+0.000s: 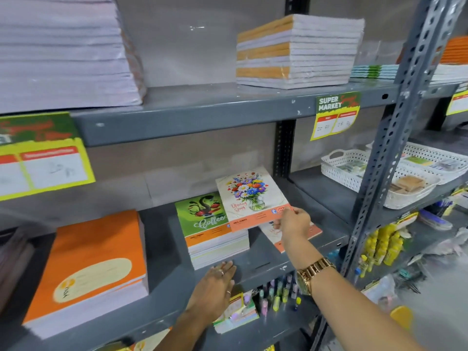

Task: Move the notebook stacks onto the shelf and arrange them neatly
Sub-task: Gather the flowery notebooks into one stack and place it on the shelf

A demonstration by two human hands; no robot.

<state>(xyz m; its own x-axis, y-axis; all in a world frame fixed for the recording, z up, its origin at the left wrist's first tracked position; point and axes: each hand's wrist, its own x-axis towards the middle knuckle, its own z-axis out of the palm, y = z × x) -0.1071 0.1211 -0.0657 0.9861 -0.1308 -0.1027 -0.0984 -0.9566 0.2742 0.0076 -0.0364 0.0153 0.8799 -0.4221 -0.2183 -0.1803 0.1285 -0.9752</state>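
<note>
A flower-cover notebook [249, 197] — long axis running near to far, far edge tilted up — hangs over the green-cover stack [215, 231] on the grey metal shelf [266, 264], its near right corner pinched by the right hand [293, 222]. The left hand [215, 287] lies open and flat on the shelf's near edge, just below that stack — a shop aisle of stationery.
</note>
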